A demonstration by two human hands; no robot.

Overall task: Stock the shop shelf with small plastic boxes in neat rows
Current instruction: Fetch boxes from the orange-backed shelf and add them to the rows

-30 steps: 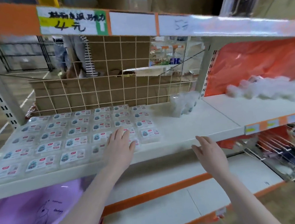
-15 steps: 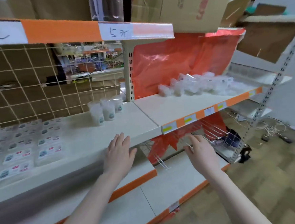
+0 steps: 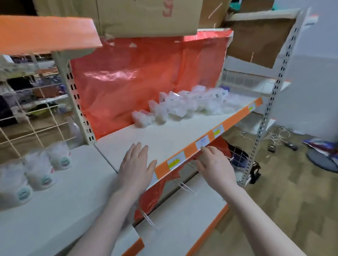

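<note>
A loose heap of small clear plastic boxes lies at the back of the white shelf, against an orange plastic sheet. My left hand hovers flat over the shelf's front left part, fingers straight, holding nothing. My right hand is at the shelf's orange front edge, fingers loosely bent and empty. Both hands are well short of the heap.
Three white labelled tubs stand on the neighbouring shelf at the left, before a wire grid. Cardboard boxes sit on top. A lower shelf with wire hooks lies beneath. The wooden floor at the right holds cables and a bag.
My view has swung right, from the shelf with flat boxes in rows to the shelf with the heap. Both hands have moved right with it, still empty.
</note>
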